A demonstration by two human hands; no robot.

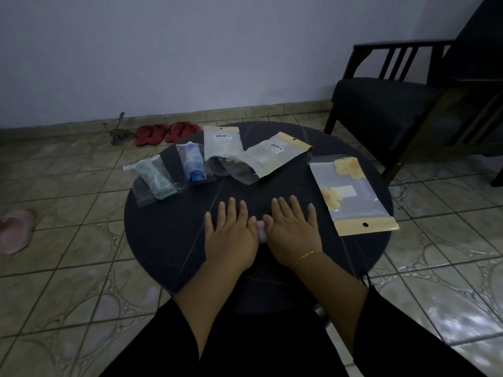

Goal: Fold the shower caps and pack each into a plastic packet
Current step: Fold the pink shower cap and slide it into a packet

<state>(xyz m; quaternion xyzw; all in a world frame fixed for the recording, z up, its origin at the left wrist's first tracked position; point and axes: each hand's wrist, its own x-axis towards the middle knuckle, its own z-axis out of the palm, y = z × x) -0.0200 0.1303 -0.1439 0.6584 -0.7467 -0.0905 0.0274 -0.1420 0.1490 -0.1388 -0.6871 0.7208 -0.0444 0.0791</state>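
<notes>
Head camera view: on the round dark table (168,240), the left hand (231,235) and right hand (292,232) lie flat with fingers straight, pressing a pale, rolled shower cap (260,230) between them, near the flower-printed plastic packet (351,194).

You're clearly in somebody's home, a living room by the look of it: tiled floor (81,268), plain painted wall (190,50), dark wooden armchair (402,110) beside a low round table (168,240), and red sandals (166,133) left against the skirting.
</notes>
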